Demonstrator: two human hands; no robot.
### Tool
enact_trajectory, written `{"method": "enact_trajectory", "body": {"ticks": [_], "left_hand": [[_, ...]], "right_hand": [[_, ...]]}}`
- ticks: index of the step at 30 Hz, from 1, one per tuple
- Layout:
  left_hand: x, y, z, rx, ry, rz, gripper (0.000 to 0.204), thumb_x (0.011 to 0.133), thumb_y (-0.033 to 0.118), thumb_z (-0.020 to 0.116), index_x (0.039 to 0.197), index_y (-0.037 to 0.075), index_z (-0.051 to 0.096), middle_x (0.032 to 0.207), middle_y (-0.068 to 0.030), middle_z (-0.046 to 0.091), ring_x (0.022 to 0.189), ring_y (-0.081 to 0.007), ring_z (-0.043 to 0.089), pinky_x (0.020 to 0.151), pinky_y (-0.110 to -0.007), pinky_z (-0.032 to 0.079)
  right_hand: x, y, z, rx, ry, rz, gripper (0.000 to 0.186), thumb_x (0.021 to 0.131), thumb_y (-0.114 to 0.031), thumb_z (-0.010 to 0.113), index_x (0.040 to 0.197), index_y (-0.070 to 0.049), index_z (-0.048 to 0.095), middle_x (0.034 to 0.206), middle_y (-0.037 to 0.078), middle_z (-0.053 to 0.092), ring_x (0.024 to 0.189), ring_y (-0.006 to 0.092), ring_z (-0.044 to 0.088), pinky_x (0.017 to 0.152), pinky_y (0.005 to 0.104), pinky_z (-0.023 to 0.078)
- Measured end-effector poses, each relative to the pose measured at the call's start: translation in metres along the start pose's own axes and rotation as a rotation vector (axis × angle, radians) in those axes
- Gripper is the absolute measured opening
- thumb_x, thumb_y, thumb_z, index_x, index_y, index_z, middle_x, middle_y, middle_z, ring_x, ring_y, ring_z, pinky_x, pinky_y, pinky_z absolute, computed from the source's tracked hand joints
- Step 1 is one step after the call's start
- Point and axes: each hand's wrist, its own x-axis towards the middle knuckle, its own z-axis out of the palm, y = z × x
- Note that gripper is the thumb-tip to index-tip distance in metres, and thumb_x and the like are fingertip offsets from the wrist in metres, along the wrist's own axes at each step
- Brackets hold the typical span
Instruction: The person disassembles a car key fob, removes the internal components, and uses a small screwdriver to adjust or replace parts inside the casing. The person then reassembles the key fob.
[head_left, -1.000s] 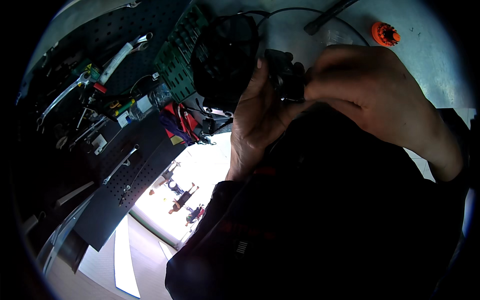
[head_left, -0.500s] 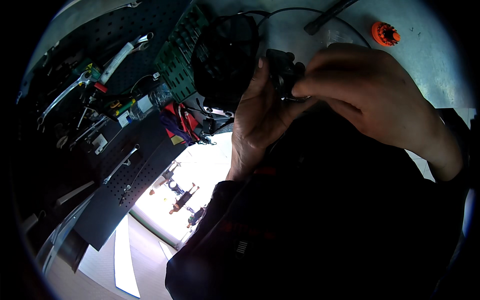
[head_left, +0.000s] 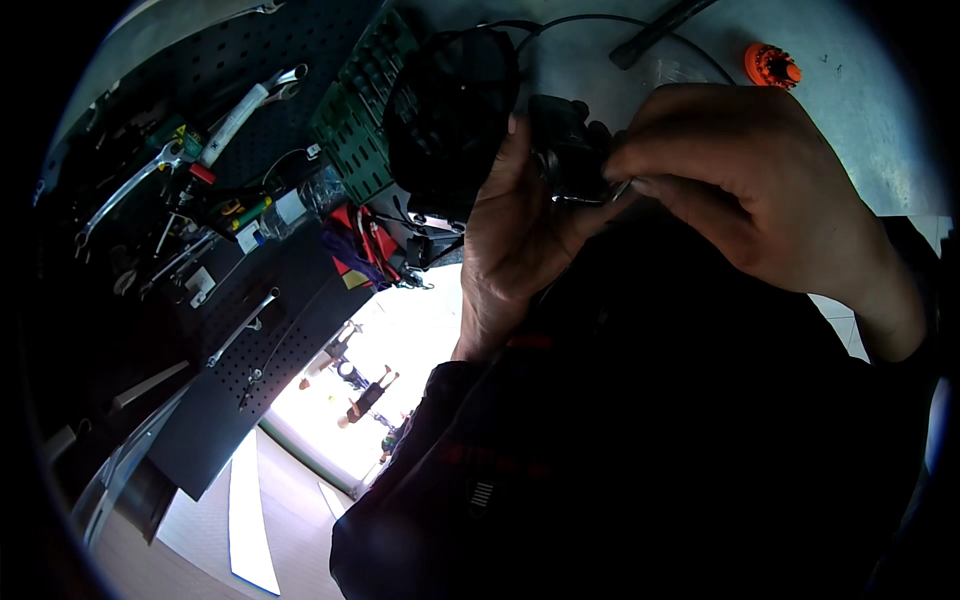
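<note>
My left hand (head_left: 520, 225) is palm up, thumb raised, and closed around a dark part (head_left: 568, 160) with a shiny metal lower edge. The part is too dark for me to tell its kind. From the right, my right hand (head_left: 740, 180) reaches over with thumb and forefinger pinched together. A thin shiny metal piece (head_left: 622, 188) sticks out between those fingertips, close beside the dark part. Just left of my left thumb is a rounded black thing (head_left: 450, 120) with an open frame, lost in shadow.
An orange holder with black bits (head_left: 770, 66) stands on the grey bench (head_left: 850, 120). A black bar (head_left: 660, 32) and a cable lie at the back. Left are a green perforated rack (head_left: 350, 150), a pegboard with wrenches (head_left: 130, 195) and a red pouch (head_left: 360, 245). People stand in the bright distance.
My right fingertips have drawn slightly right, away from the dark part, and the thin metal piece now shows between them. The dark part has tilted a little in my left hand.
</note>
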Motion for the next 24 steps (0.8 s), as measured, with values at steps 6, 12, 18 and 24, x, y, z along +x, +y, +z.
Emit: {"method": "enact_trajectory", "body": {"ticks": [6, 12, 18, 24], "left_hand": [[-0.001, -0.001, 0.002, 0.085, 0.001, 0.03, 0.042, 0.097, 0.039, 0.045, 0.121, 0.005, 0.046, 0.114, -0.0143, 0.056, 0.109, -0.0285, 0.059, 0.093, -0.051, 0.052], [0.0, -0.002, 0.003, 0.085, 0.036, 0.048, 0.042, 0.097, 0.039, 0.045, 0.121, 0.004, 0.046, 0.114, -0.015, 0.056, 0.11, -0.0282, 0.059, 0.092, -0.051, 0.052], [-0.001, 0.0, 0.001, 0.082, 0.062, 0.033, 0.044, 0.097, 0.039, 0.044, 0.121, 0.003, 0.046, 0.113, -0.0158, 0.056, 0.11, -0.0293, 0.058, 0.093, -0.051, 0.052], [-0.001, -0.004, 0.004, 0.017, 0.026, 0.049, 0.046, 0.097, 0.04, 0.044, 0.121, 0.001, 0.045, 0.115, -0.0173, 0.055, 0.111, -0.0306, 0.057, 0.092, -0.05, 0.053]], "right_hand": [[0.004, -0.003, -0.006, -0.01, -0.004, -0.017, 0.013, 0.08, -0.009, 0.067, 0.092, -0.004, 0.066, 0.082, 0.007, 0.066, 0.072, 0.0173, 0.065, 0.06, 0.0257, 0.05], [0.006, -0.003, -0.001, 0.003, 0.042, 0.003, 0.011, 0.08, -0.009, 0.068, 0.089, -0.004, 0.065, 0.078, 0.006, 0.066, 0.068, 0.0164, 0.065, 0.057, 0.0251, 0.05], [0.004, -0.005, 0.0, 0.036, 0.049, 0.04, 0.014, 0.078, -0.01, 0.071, 0.089, -0.005, 0.065, 0.077, 0.005, 0.066, 0.069, 0.016, 0.066, 0.058, 0.0244, 0.05], [0.002, -0.003, -0.002, 0.025, 0.045, 0.03, 0.013, 0.077, -0.012, 0.071, 0.087, -0.005, 0.065, 0.077, 0.004, 0.066, 0.069, 0.0157, 0.066, 0.059, 0.0247, 0.05]]}}
